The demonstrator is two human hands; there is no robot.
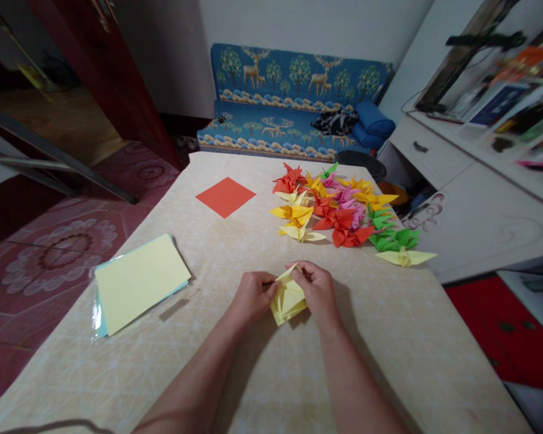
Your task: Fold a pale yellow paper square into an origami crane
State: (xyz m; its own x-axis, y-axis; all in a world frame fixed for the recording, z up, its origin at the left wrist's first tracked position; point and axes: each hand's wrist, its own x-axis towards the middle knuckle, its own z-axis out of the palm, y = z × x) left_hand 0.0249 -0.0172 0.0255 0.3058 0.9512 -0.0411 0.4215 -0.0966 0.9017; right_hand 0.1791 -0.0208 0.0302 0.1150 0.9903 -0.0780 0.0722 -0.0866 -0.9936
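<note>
Between my hands is a pale yellow sheet of origami paper [289,296], partly folded, with creases and loose flaps at its lower edge. My left hand [256,295] pinches its left side between thumb and fingers. At its upper right, my right hand [315,288] grips the paper near the top corner, the thumb lying on the near face. The paper is held a little above the table or rests lightly on it; I cannot tell which. Beyond my right hand lie many folded paper cranes [341,220] in red, orange, yellow, pink and green.
A flat red paper square [226,197] lies toward the far left of the cloth-covered table [199,361]. At the left edge, a stack of yellow and blue paper [142,283] sits on a clear wrapper. Behind stands a blue patterned sofa [280,120]; a white cabinet [493,211] is at right.
</note>
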